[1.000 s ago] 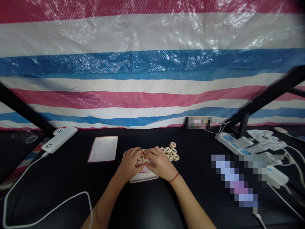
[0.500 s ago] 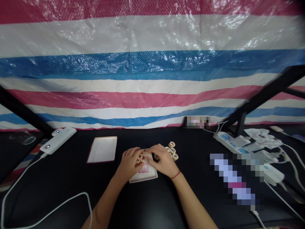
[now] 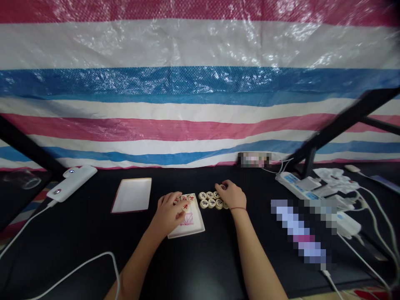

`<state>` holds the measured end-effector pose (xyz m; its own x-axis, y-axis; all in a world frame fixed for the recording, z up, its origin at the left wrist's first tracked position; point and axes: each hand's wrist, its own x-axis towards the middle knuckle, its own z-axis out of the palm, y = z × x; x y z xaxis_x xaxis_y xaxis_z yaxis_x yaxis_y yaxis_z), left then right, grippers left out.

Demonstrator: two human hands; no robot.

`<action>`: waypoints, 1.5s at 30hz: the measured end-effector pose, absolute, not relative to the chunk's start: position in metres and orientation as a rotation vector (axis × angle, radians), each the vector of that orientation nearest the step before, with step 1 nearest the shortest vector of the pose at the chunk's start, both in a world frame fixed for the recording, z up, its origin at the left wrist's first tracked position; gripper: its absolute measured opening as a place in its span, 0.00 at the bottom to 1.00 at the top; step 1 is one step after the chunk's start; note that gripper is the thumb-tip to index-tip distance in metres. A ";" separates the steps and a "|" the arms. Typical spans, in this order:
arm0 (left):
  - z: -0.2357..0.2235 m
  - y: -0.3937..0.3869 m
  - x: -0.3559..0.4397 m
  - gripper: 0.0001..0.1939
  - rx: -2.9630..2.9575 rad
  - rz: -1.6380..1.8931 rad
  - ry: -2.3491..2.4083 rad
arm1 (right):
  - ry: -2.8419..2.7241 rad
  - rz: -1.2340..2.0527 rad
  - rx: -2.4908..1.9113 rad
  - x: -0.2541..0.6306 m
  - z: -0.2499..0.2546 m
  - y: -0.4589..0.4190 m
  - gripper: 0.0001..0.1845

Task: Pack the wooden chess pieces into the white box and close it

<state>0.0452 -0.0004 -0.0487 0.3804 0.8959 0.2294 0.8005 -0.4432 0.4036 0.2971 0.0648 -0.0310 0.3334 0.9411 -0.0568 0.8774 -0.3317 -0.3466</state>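
An open white box (image 3: 195, 225) with a pink drawing on its floor lies in front of me. Red-marked Chinese chess pieces (image 3: 185, 198) sit at its far end. My left hand (image 3: 168, 212) curls round them from the left, its thumb reaching over the box; its palm hides some pieces. To the right of the box, black-marked Chinese chess pieces (image 3: 211, 203) lie in two rows on the black table. My right hand (image 3: 233, 195) is at the far right end of these rows, fingertips closed on a piece that is mostly hidden.
A shallow white box lid (image 3: 133, 195) lies left of the box. A white power strip (image 3: 73, 183) and cable are farther left. At right are a blurred-out phone (image 3: 296, 227), another power strip (image 3: 293, 183) with plugs, and cables. A striped sheet (image 3: 187, 96) hangs behind.
My right hand has moved right, out of the box, to the black-marked pieces. These now show in two rows beside the box. My left hand stays at the red-marked pieces.
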 end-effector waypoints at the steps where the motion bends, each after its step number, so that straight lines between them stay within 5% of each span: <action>1: -0.048 -0.001 0.046 0.22 2.411 0.620 1.512 | -1.640 0.382 -2.372 0.296 -0.030 0.065 0.19; 5: -0.045 -0.002 0.048 0.24 2.429 0.685 1.496 | -1.648 0.394 -2.412 0.297 -0.026 0.066 0.16; 9: -0.041 -0.001 0.051 0.15 2.465 0.878 1.551 | -1.560 0.301 -2.384 0.296 -0.021 0.064 0.14; 13: -0.037 0.000 0.055 0.11 2.418 1.072 1.575 | -1.582 0.368 -1.871 0.274 -0.015 0.049 0.15; 20: -0.043 -0.004 0.062 0.19 2.311 1.067 1.337 | -1.883 0.817 -1.241 0.226 -0.013 0.015 0.10; 34: -0.037 -0.004 0.070 0.01 2.447 0.939 1.333 | -1.435 0.894 -1.361 0.268 -0.018 0.032 0.20; 45: -0.044 -0.002 0.075 0.04 2.668 0.735 1.483 | -1.757 0.786 -1.354 0.268 -0.018 0.029 0.17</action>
